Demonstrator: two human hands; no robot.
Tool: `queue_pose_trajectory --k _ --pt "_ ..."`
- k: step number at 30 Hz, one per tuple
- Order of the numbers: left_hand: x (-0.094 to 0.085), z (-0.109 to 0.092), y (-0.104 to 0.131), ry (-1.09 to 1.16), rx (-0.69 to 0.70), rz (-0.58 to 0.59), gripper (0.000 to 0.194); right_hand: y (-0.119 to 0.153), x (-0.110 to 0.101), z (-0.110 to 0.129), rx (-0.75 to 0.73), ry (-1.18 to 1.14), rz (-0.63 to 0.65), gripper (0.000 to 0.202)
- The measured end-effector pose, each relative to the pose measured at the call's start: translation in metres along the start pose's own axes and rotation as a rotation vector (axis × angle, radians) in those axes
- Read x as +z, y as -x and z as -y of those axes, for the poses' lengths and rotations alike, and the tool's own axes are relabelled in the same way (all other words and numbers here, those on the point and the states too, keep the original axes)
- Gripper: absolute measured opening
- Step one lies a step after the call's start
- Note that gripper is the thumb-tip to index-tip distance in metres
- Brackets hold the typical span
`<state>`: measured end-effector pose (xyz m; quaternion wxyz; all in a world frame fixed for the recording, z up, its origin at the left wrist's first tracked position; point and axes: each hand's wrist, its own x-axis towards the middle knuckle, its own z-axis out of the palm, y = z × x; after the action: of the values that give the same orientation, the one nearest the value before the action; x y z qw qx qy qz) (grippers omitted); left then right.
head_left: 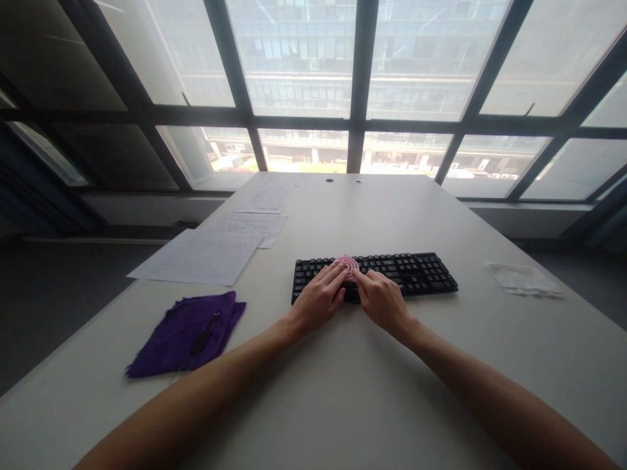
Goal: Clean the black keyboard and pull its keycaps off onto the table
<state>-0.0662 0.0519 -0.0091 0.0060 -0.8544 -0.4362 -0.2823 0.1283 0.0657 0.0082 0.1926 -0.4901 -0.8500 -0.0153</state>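
A black keyboard [421, 273] lies across the white table [313, 391]. Over its left-middle part is a small round pink object [349, 266] with ring-shaped ridges. My left hand [321, 295] has its fingers on the left side of the pink object, with the thumb low near the keyboard's front edge. My right hand [382, 297] is closed, its fingertips pinching the object's right side. Both hands hide part of the keys beneath them.
A folded purple cloth [171, 333] with a small black item [200, 341] on it lies at the left. Printed papers [196, 258] spread behind it. A thin white tissue or packet [524, 279] is at the right. Large windows stand beyond the table.
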Motion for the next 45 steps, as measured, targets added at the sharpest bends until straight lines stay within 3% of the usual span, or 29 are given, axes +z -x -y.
queue_pose_trajectory --k 6,18,29,37,45 --pt "-0.002 -0.002 -0.001 -0.011 -0.016 0.032 0.051 -0.002 -0.001 0.0 0.013 -0.033 0.044 0.035" --pt "0.0 -0.001 -0.002 -0.049 -0.019 -0.019 0.057 -0.007 0.0 -0.001 0.024 0.017 0.007 0.042" --pt "0.007 -0.001 -0.004 -0.085 -0.032 0.012 0.054 -0.017 0.002 -0.002 0.085 0.047 0.096 0.042" --pt "0.006 -0.003 -0.004 -0.085 -0.022 -0.004 0.054 -0.012 0.004 0.002 0.1 0.041 0.03 0.043" --pt "0.008 0.0 -0.005 -0.064 -0.011 0.002 0.055 -0.015 -0.006 0.005 0.135 0.079 0.175 0.043"
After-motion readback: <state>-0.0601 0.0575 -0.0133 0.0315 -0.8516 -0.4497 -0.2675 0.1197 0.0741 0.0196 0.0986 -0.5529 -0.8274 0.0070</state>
